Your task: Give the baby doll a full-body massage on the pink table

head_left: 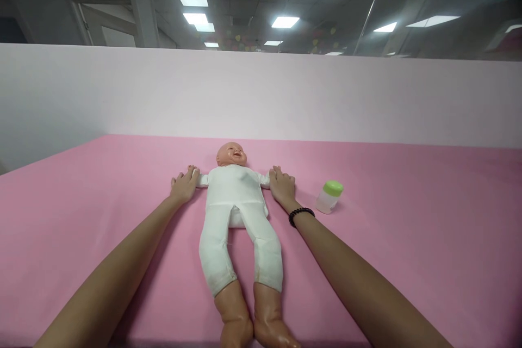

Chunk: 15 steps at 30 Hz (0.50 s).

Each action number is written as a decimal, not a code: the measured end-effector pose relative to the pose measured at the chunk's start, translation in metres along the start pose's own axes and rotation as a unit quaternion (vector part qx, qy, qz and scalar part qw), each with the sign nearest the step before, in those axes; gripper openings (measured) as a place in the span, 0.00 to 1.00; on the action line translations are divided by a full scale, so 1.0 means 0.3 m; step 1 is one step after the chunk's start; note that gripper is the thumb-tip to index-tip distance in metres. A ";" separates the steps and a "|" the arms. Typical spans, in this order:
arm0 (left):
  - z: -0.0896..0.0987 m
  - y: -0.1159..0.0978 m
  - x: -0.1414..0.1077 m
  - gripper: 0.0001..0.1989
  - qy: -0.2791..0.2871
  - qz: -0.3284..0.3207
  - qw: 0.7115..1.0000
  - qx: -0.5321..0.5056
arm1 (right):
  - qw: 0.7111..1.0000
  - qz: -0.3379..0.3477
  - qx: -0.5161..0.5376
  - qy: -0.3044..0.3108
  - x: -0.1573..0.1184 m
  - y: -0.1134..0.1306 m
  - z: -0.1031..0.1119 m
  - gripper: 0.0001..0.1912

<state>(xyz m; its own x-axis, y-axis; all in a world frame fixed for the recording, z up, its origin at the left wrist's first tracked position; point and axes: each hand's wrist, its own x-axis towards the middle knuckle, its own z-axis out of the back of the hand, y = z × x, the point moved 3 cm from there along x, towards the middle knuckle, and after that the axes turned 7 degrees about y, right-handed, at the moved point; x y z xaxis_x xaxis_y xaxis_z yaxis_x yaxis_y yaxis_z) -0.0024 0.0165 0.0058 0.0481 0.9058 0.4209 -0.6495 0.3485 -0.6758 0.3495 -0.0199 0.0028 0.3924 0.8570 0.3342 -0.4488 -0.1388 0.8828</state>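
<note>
A baby doll (235, 190) with a white cloth body lies on its back on the pink surface (387, 261), head away from me and feet toward me. Its arms are spread to both sides. My left hand (185, 184) is closed round the end of the doll's arm on the left. On the other side my right hand (282, 185) is closed on the doll's other arm, and a black coiled band (300, 216) circles that wrist. The doll's hands are hidden under my fingers.
Right of my right hand, a small translucent bottle (327, 201) with a green lid stands slightly tilted in view. A low white wall (261, 98) runs along the far edge. Behind it are glass, ceiling lights and a doorway.
</note>
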 end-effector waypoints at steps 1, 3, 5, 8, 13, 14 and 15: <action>-0.002 -0.008 -0.001 0.07 0.034 0.008 0.998 0.055 | 0.998 0.001 -0.055 0.018 0.001 -0.001 -0.003 0.14; -0.004 -0.024 -0.005 0.15 0.105 0.034 0.984 0.143 | 0.986 0.004 -0.155 0.059 0.002 0.002 -0.009 0.21; 0.000 -0.039 -0.007 0.20 0.147 0.050 0.972 0.177 | 0.973 -0.004 -0.210 0.096 0.003 0.010 -0.011 0.24; 0.008 -0.049 -0.004 0.23 0.147 0.059 0.978 0.137 | 0.967 -0.027 -0.221 0.125 0.000 0.031 -0.009 0.26; 0.013 -0.038 0.005 0.24 0.127 0.081 0.988 0.036 | 0.976 -0.047 -0.177 0.116 0.000 0.054 -0.001 0.25; 0.014 -0.036 0.006 0.24 0.123 0.084 0.988 0.027 | 0.980 -0.050 -0.161 0.109 0.003 0.052 0.001 0.24; 0.015 -0.035 0.007 0.25 0.118 0.082 0.989 0.028 | 0.984 -0.051 -0.141 0.101 0.007 0.050 0.004 0.23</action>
<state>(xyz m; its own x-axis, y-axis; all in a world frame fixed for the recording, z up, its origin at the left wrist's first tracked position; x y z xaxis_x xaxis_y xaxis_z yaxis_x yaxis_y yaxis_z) 0.0011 0.0136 0.0165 0.1091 0.9825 0.1510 -0.7033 0.1837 -0.6868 0.3446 -0.0208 0.0170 0.2920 0.9443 0.1516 -0.6311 0.0712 0.7724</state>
